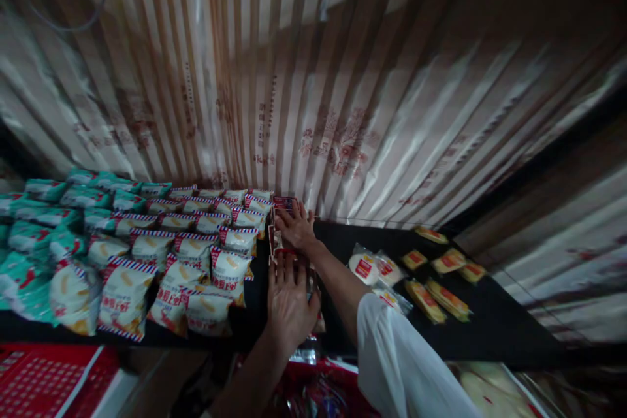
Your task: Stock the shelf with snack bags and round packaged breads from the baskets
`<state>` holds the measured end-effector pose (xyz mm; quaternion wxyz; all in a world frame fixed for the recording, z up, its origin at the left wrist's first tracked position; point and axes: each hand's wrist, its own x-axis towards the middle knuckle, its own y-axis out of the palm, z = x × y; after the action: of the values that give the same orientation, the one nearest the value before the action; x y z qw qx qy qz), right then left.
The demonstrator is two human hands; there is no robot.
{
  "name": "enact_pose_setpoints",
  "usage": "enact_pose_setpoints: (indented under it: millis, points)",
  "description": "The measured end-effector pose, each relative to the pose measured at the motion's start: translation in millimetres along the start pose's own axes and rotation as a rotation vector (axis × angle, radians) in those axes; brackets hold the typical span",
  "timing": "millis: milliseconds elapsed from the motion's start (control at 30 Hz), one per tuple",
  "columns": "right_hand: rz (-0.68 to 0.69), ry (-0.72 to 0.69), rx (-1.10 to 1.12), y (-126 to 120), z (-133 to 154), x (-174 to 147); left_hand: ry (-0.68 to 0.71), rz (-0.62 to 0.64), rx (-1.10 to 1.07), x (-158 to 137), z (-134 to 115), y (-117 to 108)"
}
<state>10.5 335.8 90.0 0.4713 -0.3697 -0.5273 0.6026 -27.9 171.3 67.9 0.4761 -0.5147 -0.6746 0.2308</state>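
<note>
The right hand (296, 227) is resting spread and palm-down over dark-red packets (282, 202) beside the snack bags (230, 268) on the bench (509, 320); the left hand (292, 305) is lying likewise, nearer the front. Light, even pressure — packet outlines being partly unclear — should be sparing the wrappers.

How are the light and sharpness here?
Head view: dim overall, pale sheen along the pleated backdrop, deep shadow at upper right; head view: small print blurred on the white bags, left hand and right hand slightly soft; head view: wide-angle stretching near the edges.
</note>
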Motion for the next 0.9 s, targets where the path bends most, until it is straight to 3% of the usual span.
enact_pose_setpoints:
  millis: [100,200,367,467,600,667,733,767,833,867,900]
  points:
    - [-0.058,-0.008,0.036,-15,4,-9,-0.002,0.018,-0.007,2,-2,-4]
    - [-0.198,0.011,0.122,-26,4,-28,-0.004,0.045,-0.013,4,-5,-12]
    - [-0.408,0.081,0.465,-39,-19,-88,0.043,0.024,-0.098,-1,-9,-35]
    - [-0.565,0.164,0.743,-34,-38,-143,0.184,-0.015,-0.230,-25,-14,-50]
    - [-0.687,0.294,1.113,-7,-49,-233,0.364,0.029,-0.401,-90,-25,-53]
    - [-0.601,0.368,1.164,16,-49,-280,0.356,0.143,-0.446,-130,-27,-42]
    - [-0.385,0.432,1.128,45,-48,-321,0.300,0.370,-0.450,-166,-23,-23]
    - [-0.256,0.470,1.107,61,-48,-338,0.221,0.489,-0.452,-181,-19,-12]
    - [-0.021,0.535,0.990,92,-48,-364,-0.086,0.719,-0.418,-207,-7,10]
    - [0.105,0.548,0.868,106,-48,-373,-0.272,0.826,-0.401,-216,-1,20]
    - [0.237,0.566,0.713,119,-47,-381,-0.344,0.871,-0.379,-225,5,29]
